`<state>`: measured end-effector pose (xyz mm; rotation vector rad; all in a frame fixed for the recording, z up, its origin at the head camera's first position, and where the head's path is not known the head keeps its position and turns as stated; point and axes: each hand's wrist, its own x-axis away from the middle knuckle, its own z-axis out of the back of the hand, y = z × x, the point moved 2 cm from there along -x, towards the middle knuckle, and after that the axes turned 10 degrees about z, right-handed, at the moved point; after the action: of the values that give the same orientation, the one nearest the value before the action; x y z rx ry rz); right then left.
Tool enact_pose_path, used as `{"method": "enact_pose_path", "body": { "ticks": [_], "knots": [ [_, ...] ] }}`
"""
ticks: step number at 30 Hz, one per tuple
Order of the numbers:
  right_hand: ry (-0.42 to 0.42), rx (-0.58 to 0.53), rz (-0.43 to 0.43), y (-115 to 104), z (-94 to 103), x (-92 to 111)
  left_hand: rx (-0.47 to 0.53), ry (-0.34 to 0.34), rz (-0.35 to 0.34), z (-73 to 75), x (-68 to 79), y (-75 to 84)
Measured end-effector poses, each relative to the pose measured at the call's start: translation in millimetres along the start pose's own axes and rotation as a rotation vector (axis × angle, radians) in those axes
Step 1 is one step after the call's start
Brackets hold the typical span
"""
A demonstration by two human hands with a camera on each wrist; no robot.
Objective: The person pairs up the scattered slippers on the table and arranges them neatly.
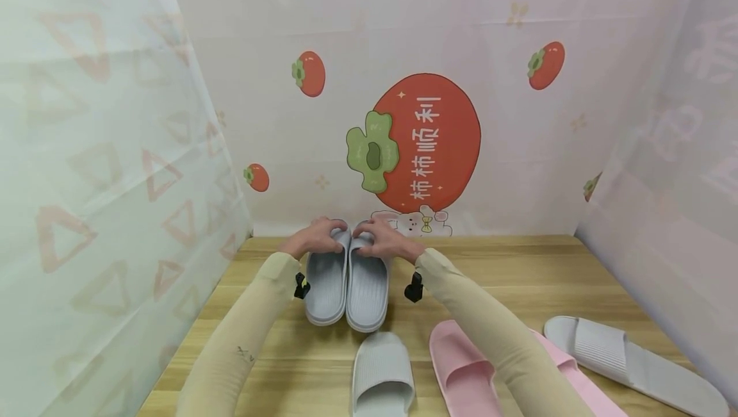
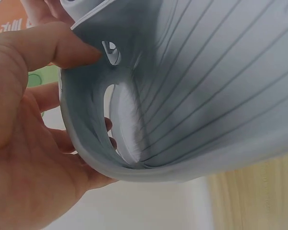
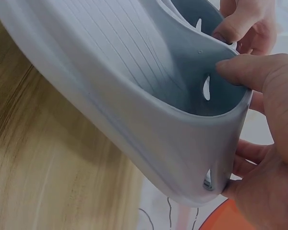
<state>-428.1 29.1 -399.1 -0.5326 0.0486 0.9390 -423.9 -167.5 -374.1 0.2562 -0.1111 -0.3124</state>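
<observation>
Two blue-grey slippers stand side by side near the back wall in the head view, their open heels toward me. My left hand (image 1: 316,239) grips the strap of the left slipper (image 1: 326,289). In the left wrist view its thumb (image 2: 72,48) is inside the strap, with the fingers outside. By its strap, my right hand (image 1: 386,240) holds the right slipper (image 1: 368,292). The right wrist view shows that thumb (image 3: 249,69) inside the strap opening, the other fingers around the outside. Whether the soles touch the wood cannot be told.
Closer to me lies a light grey slipper (image 1: 384,369). Right of it are a pink slipper (image 1: 466,366), a second pink slipper (image 1: 585,382) partly behind my right sleeve, and another grey slipper (image 1: 663,369). White printed sheets (image 1: 277,148) wall the wooden surface (image 1: 490,276).
</observation>
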Motion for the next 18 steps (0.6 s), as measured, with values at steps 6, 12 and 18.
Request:
{"method": "enact_pose_path", "body": {
  "ticks": [6,12,18],
  "knots": [
    [-0.004,0.005,-0.013,6.5,-3.3,-2.1,0.007,-0.025,0.027,-6.2,-6.6,-1.7],
    [-0.022,0.010,-0.023,11.7,-7.0,-3.2,0.007,-0.065,0.059,-12.8,-11.3,-1.6],
    [-0.026,-0.015,-0.051,15.4,-9.6,-4.3,0.008,-0.043,0.053,-15.2,-13.8,-0.7]
  ]
}}
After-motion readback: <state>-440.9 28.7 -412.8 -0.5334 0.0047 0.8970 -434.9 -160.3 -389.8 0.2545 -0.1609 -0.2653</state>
